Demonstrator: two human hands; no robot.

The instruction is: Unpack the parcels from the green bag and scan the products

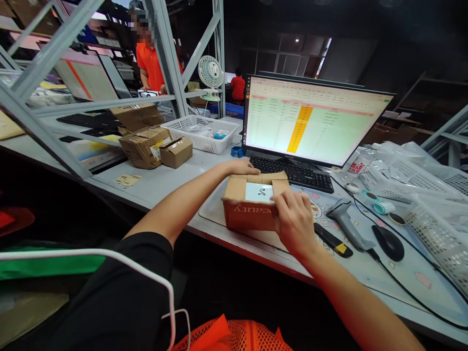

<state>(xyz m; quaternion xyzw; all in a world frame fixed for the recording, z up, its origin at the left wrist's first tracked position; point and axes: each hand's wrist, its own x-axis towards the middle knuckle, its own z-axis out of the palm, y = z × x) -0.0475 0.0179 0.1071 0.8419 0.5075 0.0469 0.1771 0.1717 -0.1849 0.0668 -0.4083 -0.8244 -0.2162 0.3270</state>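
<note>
A small cardboard box (248, 217) with "beauty" printed on its reddish side stands at the desk's front edge. A pale blue patch (254, 191) with a black squiggle shows on top between brown flaps. My left hand (243, 167) is at the box's far left edge, its fingers curled and partly hidden there. At the near right corner my right hand (294, 214) is closed, fingertips pressed on the box's edge beside the patch. A cutter knife (332, 240) with black and yellow parts lies to the right of that hand.
Behind the box are a keyboard (292, 174) and a monitor (310, 122). A barcode scanner (349, 226), a mouse (388, 242) and cables lie at right, near white baskets (438, 229). Brown boxes (144, 146) and a metal frame (47, 131) stand left. A person (151, 63) stands beyond.
</note>
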